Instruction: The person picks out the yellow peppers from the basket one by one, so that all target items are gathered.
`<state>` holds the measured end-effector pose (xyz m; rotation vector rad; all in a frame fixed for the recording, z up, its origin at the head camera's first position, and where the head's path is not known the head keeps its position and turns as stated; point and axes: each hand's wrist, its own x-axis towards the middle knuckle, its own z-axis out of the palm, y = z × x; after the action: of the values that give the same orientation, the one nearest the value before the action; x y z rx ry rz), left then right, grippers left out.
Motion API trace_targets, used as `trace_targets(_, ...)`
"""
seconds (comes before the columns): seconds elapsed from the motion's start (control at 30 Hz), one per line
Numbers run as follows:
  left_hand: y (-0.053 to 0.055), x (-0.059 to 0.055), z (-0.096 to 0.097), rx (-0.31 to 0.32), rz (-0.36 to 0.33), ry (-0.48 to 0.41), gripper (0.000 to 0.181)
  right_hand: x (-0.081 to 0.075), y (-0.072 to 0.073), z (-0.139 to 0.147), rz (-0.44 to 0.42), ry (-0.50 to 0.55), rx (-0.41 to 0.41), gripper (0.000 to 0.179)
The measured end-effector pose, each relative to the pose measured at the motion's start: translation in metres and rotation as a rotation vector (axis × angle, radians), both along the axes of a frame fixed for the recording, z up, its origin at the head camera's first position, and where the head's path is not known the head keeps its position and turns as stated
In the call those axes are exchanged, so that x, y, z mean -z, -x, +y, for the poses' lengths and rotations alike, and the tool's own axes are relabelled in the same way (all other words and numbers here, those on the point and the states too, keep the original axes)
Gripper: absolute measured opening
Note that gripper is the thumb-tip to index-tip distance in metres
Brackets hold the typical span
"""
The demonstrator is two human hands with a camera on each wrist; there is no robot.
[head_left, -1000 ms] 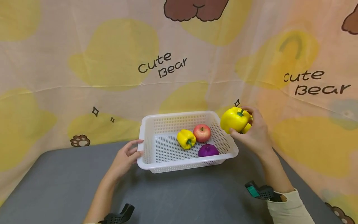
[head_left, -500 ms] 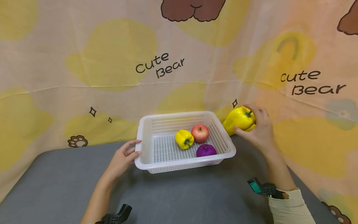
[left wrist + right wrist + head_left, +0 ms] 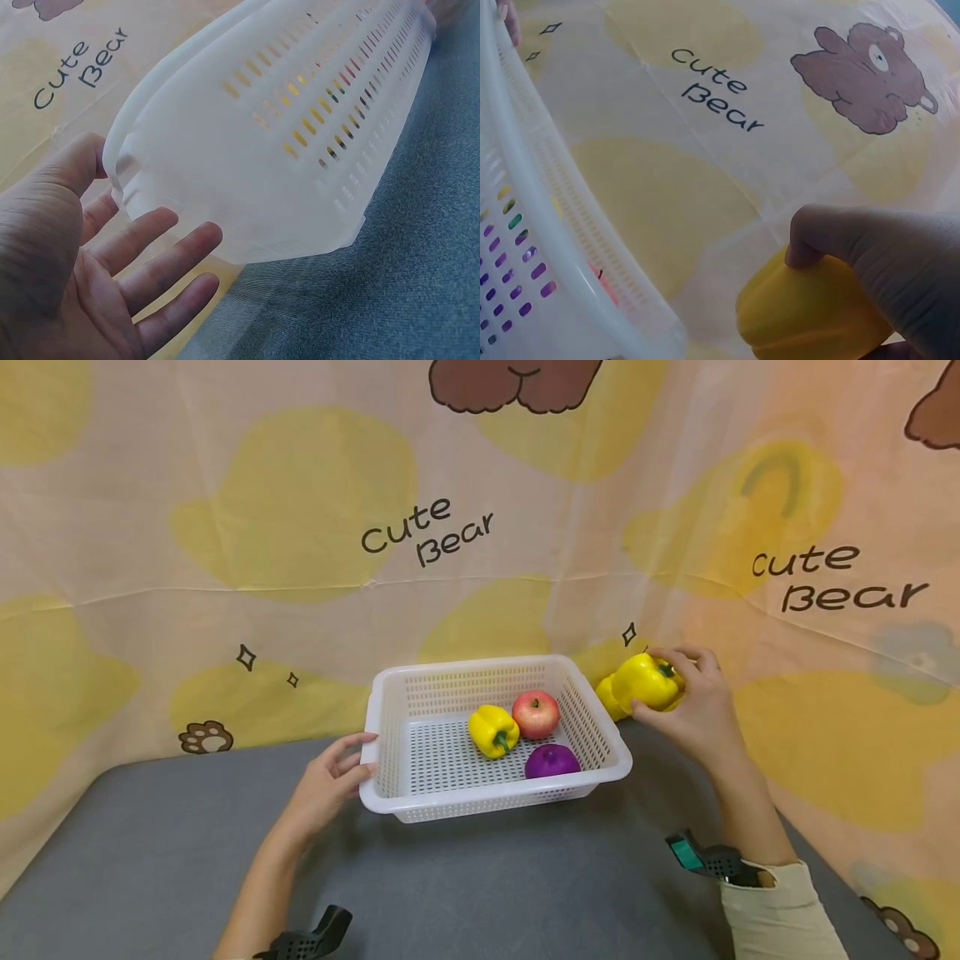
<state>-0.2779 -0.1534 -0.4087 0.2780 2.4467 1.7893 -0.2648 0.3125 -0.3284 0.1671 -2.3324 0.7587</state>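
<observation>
In the head view, my right hand (image 3: 697, 702) pinches a yellow bell pepper (image 3: 648, 683) between thumb and fingers, just past the right end of a white perforated basket (image 3: 495, 793). Another rounded yellow shape (image 3: 611, 697) shows behind the pepper, partly hidden by it and the rim. The right wrist view has the thumb over the ribbed yellow pepper (image 3: 802, 311). My left hand (image 3: 330, 781) touches the basket's left rim with its fingertips; in the left wrist view the other fingers (image 3: 176, 259) spread loosely under the wall.
Inside the basket lie a smaller yellow bell pepper (image 3: 493, 732), a red apple (image 3: 536, 714) and a round purple vegetable (image 3: 552, 761). The basket stands on a grey table (image 3: 480, 885). Behind it hangs a patterned cloth (image 3: 285, 627) printed with bears.
My right hand has moved slightly right and turned the pepper, so its stem points further right. The left hand stays at the rim, and the basket's contents keep their places.
</observation>
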Motion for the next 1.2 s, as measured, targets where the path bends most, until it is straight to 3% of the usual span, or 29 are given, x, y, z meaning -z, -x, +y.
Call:
trace_targets(0.97,0.000,-0.001,0.001,0.006,0.011,0.007,0.051,0.035,0.025,0.029,-0.410,-0.138,0.007,0.078)
trace_targets(1.2,0.000,-0.001,0.000,0.005,0.011,0.005,0.051,0.047,0.033,0.034,-0.450,-0.149,0.009,0.077)
